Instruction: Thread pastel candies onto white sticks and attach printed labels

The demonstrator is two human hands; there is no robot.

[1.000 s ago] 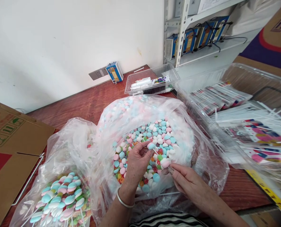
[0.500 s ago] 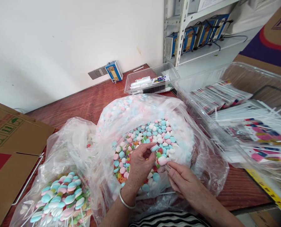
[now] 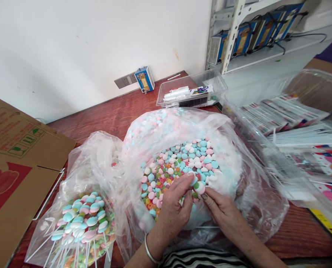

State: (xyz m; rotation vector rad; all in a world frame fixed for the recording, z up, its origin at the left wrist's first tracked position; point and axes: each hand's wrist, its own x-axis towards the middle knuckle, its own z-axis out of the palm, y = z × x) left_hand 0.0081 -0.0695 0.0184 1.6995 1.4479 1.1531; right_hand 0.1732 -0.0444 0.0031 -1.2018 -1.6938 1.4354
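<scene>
Head view, the only one. Both hands work inside the mouth of a large clear plastic bag (image 3: 246, 193) heaped with small round pastel candies in pink, blue and white (image 3: 182, 160), sitting on a reddish wooden table (image 3: 112, 115).

Left hand (image 3: 173, 210), silver bangle at the wrist: fingers curled down onto the heap, fingertips (image 3: 188, 179) pressed among the pieces; whether any piece is pinched I cannot tell.

Right hand (image 3: 222, 210): thumb and forefinger closed on a pink-and-white candy disc (image 3: 200, 187), just right of the left fingertips, nearly touching them. A thin white stick (image 3: 207, 227) shows below the right hand; whether it joins the disc is unclear.

Handling, by judgement: the disc looks light, soft and slightly squashy, possibly tacky. Take it by the rim with light pressure, or by a stick if it has one.

Left of the grip: a smaller clear bag of stick-mounted pastel candies (image 3: 79, 223), then a brown cardboard box (image 3: 12, 160). Right of it: clear trays of printed sleeves (image 3: 302, 149).
</scene>
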